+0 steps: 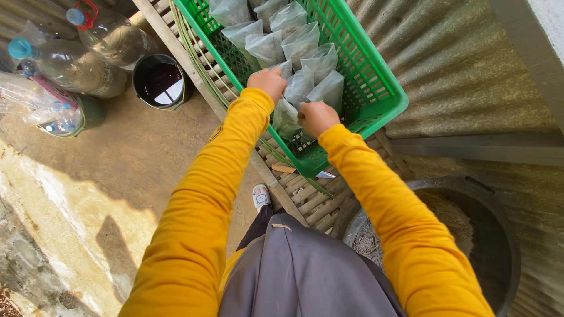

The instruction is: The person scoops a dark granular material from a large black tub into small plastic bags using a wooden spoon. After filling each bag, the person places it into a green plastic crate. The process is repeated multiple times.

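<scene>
A person in yellow sleeves reaches both arms forward into a green plastic crate [376, 88] resting on a slatted bamboo bench [305, 196]. The left hand [267, 81] is curled into a loose fist at the crate's near-left side, knuckles up, touching a small filled plastic bag [298, 87]. The right hand [318, 117], also closed, pinches the top of another soil-filled bag [286, 117] near the crate's near wall. Rows of similar bags [282, 32] fill the far part of the crate. To the left stand clear plastic bottles [76, 58] and a dark bucket [160, 82]; at near right sits a black tub of soil [464, 235].
</scene>
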